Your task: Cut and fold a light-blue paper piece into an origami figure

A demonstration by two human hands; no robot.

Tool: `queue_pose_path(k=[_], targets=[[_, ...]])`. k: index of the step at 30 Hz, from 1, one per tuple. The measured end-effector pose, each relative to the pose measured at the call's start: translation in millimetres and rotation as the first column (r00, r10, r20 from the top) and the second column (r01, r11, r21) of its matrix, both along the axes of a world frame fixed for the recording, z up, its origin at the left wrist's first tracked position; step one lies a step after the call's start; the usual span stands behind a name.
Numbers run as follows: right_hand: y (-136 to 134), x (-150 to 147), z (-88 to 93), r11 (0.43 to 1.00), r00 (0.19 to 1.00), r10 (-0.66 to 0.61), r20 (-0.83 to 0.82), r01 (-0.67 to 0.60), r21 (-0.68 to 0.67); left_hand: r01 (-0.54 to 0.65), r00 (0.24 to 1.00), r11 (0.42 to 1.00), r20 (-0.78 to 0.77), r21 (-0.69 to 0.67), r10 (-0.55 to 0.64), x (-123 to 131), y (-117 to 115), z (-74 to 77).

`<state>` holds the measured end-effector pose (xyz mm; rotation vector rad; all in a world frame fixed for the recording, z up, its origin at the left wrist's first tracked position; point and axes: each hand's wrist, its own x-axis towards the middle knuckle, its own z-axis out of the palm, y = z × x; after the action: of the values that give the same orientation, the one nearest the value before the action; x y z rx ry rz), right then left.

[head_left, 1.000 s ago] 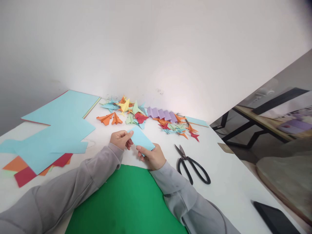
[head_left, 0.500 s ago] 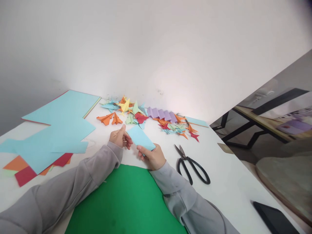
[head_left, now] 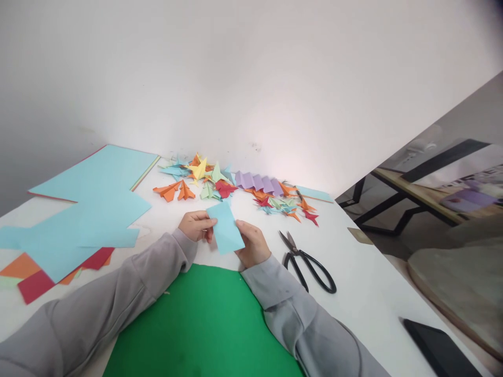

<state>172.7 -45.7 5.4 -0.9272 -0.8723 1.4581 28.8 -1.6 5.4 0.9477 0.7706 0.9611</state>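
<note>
A light-blue paper rectangle [head_left: 225,230] is held up between my two hands, above the far edge of a green sheet [head_left: 204,319]. My left hand [head_left: 197,226] pinches its left edge, thumb on the front face. On the opposite side my right hand [head_left: 252,243] grips the right edge with the thumb along it; its other fingers are mostly hidden behind the paper. Black-handled scissors [head_left: 301,255] lie slightly opened on the white table, right of my right hand. Just beyond my hands sit folded orange paper pieces [head_left: 175,191].
Folded paper shapes [head_left: 200,168] in several colours and a purple pleated strip [head_left: 257,183] line the wall. Large blue sheets [head_left: 90,214] lie at left, with red and orange pieces [head_left: 36,285] under them. A black flat device [head_left: 438,345] rests near the right edge.
My left hand has closed on the blue paper, which it was apart from before. The paper has turned more upright and now spans both hands. The view has shifted slightly.
</note>
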Motion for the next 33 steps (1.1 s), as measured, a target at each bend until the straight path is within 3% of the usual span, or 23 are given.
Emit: queue_pose_path(k=[4,11,21,27,33], targets=[[1,0,-1.6,0.998,0.991,-0.041,-0.129,0.033,-0.061,0.004,0.999,0.999,-0.042,0.046,-0.003,-1,1,-6.0],[0,-1,0.0,0.997,0.994,-0.038,-0.099,0.031,-0.073,-0.043,0.998,0.99,-0.041,0.134,0.049,1,1,-12.7],[0,-2,-0.4,0.995,0.99,-0.086,-0.114,0.08,-0.054,-0.088,0.994,0.99,-0.057,0.114,0.095,3,-4,-9.1],[1,-2,-2.3,0.995,0.993,-0.094,-0.074,0.09,-0.05,-0.083,0.996,0.995,-0.021,0.058,0.084,4,-6,-0.8],[2,-2,-4.1,0.989,0.982,-0.145,-0.118,0.139,-0.052,-0.108,0.993,0.99,0.029,-0.085,0.111,2,-3,7.0]])
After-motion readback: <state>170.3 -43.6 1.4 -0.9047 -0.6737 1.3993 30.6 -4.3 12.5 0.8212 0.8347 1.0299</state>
